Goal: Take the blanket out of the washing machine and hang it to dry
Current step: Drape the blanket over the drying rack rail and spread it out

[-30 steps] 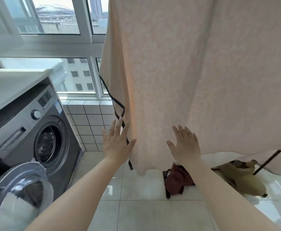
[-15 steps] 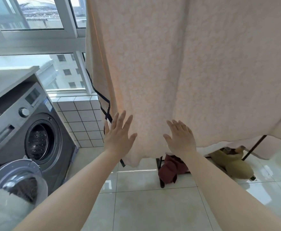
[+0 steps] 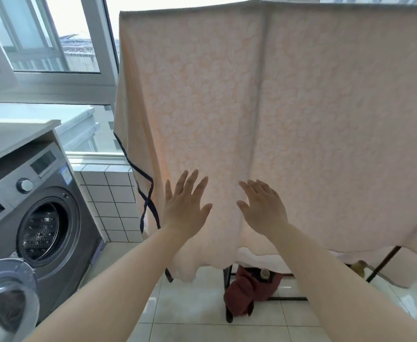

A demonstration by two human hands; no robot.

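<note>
The blanket [image 3: 264,114] hangs spread over a drying rack [image 3: 383,262] by the window [image 3: 54,45], pale peach with a faint mottled pattern, a dark-edged layer showing at its left side. Both arms reach forward: the left hand [image 3: 186,208] and right hand [image 3: 264,208] lie flat against its lower part, fingers spread, grip wide and holding nothing. At left, the washing machine [image 3: 37,206] stands with its door [image 3: 7,292] open.

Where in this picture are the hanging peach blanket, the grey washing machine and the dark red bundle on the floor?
Peach patterned blanket [image 3: 289,114]: head view, middle of the hanging cloth.
Grey front-loading washing machine [image 3: 10,193]: head view, control panel.
Dark red cloth bundle [image 3: 247,292]: head view, its middle.
</note>
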